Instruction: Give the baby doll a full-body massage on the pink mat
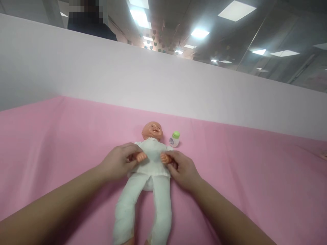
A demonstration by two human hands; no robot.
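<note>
A baby doll [150, 163] in a white cloth suit lies on its back on the pink cloth [63, 136], head away from me, legs stretched toward me. My left hand [119, 163] grips the doll's arm on the left side, with its small plastic hand poking out from my fingers. My right hand [182, 170] grips the doll's other arm the same way. Both doll hands are drawn in over its chest.
A small white bottle with a green cap [174, 139] stands just right of the doll's head. A white partition wall [163, 85] runs behind the pink surface. A person in dark clothing [89, 23] stands beyond the wall at the upper left.
</note>
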